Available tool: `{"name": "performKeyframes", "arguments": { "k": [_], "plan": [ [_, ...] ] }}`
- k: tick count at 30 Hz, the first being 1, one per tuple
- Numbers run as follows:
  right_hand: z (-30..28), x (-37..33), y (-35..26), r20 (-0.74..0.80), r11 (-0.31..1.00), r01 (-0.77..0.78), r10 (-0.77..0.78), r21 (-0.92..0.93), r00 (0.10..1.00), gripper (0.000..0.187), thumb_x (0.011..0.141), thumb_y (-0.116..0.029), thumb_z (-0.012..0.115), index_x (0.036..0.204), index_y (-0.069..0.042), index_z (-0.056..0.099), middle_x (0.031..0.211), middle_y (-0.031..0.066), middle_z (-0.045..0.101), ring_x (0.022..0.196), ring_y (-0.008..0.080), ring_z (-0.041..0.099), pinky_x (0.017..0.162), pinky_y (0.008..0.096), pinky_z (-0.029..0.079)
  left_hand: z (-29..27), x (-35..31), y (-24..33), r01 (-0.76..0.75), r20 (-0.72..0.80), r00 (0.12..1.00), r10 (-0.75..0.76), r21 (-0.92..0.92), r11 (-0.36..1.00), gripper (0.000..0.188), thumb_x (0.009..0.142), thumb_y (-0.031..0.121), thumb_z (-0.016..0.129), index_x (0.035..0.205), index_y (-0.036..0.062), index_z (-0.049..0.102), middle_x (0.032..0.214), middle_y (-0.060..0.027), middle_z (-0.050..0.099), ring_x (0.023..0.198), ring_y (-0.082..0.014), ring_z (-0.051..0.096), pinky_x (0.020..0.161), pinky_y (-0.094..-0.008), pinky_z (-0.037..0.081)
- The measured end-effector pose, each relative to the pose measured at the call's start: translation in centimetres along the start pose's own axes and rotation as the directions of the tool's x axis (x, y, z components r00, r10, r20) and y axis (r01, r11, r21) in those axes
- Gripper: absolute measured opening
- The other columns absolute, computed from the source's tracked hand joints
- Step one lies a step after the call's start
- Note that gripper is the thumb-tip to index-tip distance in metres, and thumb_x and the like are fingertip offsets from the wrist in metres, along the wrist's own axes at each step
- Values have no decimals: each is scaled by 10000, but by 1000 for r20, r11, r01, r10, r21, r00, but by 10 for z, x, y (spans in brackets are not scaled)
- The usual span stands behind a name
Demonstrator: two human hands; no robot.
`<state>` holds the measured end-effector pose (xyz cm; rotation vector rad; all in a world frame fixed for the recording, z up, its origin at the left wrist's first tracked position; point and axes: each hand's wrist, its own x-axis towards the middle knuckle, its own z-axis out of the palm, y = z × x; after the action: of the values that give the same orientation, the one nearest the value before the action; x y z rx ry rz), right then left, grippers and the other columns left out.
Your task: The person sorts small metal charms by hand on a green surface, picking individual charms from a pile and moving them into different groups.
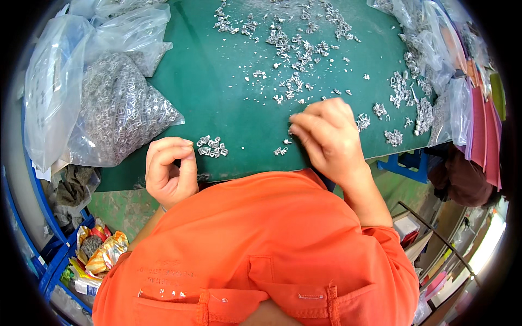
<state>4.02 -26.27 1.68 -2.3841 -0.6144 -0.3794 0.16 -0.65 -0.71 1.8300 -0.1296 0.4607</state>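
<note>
At your far left a clear plastic bag point(117, 111) bulges with small silvery metal parts. Your left hand point(169, 169) rests curled at the green table's point(228, 103) near edge, fingers closed loosely; you cannot tell whether it holds anything. Just beside it lies a small cluster of metal pieces point(212, 146). Your right hand point(326, 136) presses fingertips together over scattered pieces point(296, 51), near more bags point(451, 103).

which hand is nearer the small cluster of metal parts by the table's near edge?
Left. The left hand sits curled just left of the small cluster of metal parts, almost touching it. The right hand is well off to its right, fingers down among other scattered pieces.
</note>
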Motion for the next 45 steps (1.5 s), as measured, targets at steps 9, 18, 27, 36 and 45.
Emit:
{"name": "performKeyframes", "arguments": {
  "k": [9,18,27,36,45],
  "plan": [
    [13,14,2,-17,999,38,-38,-2,999,135,689,-16,658,797,-79,609,739,33,532,703,236,500,607,331,368,4,1,6,74,-56,996,-75,-15,997,199,723,-164,592,810,15,590,864,-98,600,772,-149,556,621,-235,433],
    [10,23,7,-110,996,-84,81,-15,991,138,730,10,660,826,-50,581,806,87,598,737,274,570,671,368,441,3,1,7,65,-75,995,-66,-14,998,189,725,-151,603,808,18,595,855,-101,603,744,-140,559,614,-230,433],
    [17,47,8,67,980,42,-29,-193,997,70,722,-66,652,768,-63,600,724,59,515,719,245,521,628,361,406,1,3,7,49,-56,997,-50,-14,999,180,724,-140,615,807,18,597,865,-111,606,739,-141,557,612,-231,435],
    [10,61,10,93,986,56,-42,-160,995,51,761,-12,610,767,-32,563,732,85,539,707,243,553,640,359,447,-1,3,5,38,-44,998,-39,-21,999,195,725,-150,614,823,18,597,869,-117,604,741,-144,558,608,-233,446],
    [-10,73,24,170,930,-295,261,217,950,90,810,27,596,895,12,623,808,113,627,704,208,632,632,291,497,-4,3,5,30,-12,999,-30,-35,999,200,729,-149,611,838,17,596,890,-118,598,755,-146,567,623,-234,455]
  ]
}}
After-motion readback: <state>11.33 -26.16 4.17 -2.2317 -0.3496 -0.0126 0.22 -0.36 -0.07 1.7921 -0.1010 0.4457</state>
